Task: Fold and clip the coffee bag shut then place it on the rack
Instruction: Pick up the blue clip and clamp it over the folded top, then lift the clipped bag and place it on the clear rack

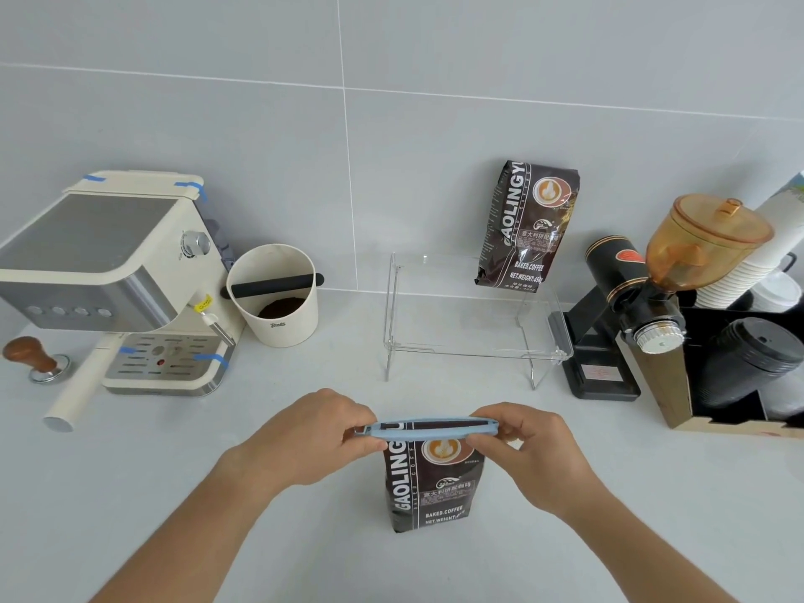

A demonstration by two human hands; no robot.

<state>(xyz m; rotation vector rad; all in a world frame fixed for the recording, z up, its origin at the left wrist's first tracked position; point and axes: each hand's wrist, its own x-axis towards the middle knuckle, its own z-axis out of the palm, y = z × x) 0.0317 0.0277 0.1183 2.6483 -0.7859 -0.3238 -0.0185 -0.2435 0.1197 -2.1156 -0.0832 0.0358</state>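
Note:
A dark brown coffee bag (430, 485) stands upright on the white counter, near the front edge. A long light-blue clip (428, 430) lies across its folded top, with the bag's edge between its two arms. My left hand (317, 437) pinches the clip's left end. My right hand (522, 446) pinches its right end. Behind the bag, a clear acrylic rack (474, 350) stands on the counter. A second, identical coffee bag (526, 228) stands on the rack's back right part and leans against the wall.
At left are a cream espresso machine (113, 272), a wooden-handled tamper (35, 356) and a white knock box (274, 293) with grounds. At right are a black grinder (631, 306) with an amber hopper and a black organiser (739, 363) holding cups and lids.

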